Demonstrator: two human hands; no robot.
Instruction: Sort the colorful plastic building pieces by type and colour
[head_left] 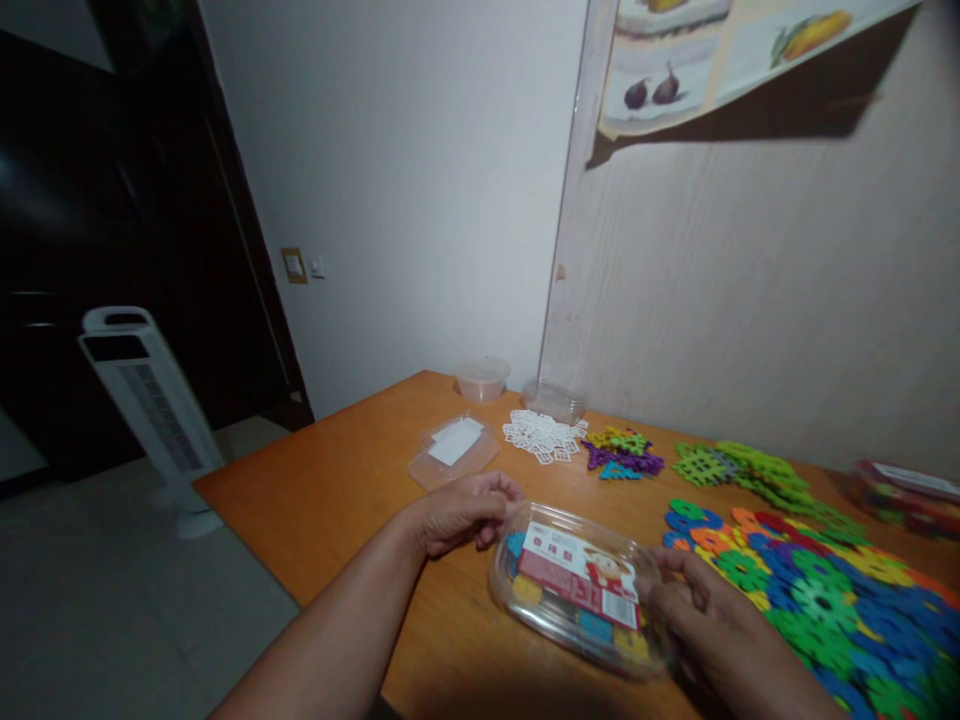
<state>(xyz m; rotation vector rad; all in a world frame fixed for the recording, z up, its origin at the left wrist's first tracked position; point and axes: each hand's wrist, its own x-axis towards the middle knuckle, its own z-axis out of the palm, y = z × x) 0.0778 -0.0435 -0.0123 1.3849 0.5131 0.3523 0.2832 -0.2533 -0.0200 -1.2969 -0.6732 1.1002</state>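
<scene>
A clear plastic container [547,625] with a red and white label [581,570] is in front of me, near the table's front edge. Yellow and blue pieces show through its wall. My left hand [469,512] has its fingers curled at the container's far left corner. Around the right end my right hand [694,605] is closed, thumb on top and some fingers hidden. Right of this hand lies a wide heap of colourful flower-shaped plastic pieces [821,600]. Beyond the container sits a pile of white lattice pieces [545,435].
Flat clear lids with white cards [454,442] lie at the left of the wooden table [330,470]. A round tub [482,378] and clear box [555,400] stand by the wall. Purple [622,458] and green pieces [757,470] and a red-labelled box [911,495] are at right.
</scene>
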